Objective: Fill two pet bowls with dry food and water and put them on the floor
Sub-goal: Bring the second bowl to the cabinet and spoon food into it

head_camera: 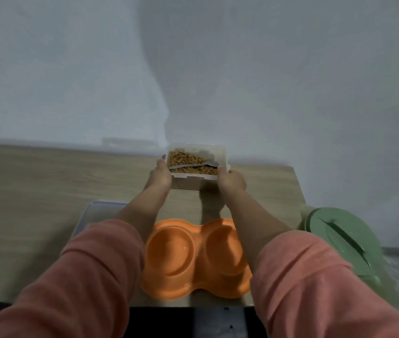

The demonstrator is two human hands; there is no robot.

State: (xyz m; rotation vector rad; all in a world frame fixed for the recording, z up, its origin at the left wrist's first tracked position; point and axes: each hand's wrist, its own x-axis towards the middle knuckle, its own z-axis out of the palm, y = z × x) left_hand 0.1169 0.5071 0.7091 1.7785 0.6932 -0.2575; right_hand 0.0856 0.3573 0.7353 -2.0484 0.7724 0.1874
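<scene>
One double bowl [194, 258], one food container [196, 164], two lids [340, 242].

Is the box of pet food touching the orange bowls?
Apart. The head view shows bare wooden table between the food box and the orange double bowl.

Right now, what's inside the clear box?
The box, held by both hands, left and right, holds dry food with a pale scoop on top. The food covers the bottom.

Table [35, 181]: light wood grain, butts the far wall.
Wall [267, 69]: plain, pale grey-white.
Clear lid [96, 213]: flat, near left on table.
</scene>
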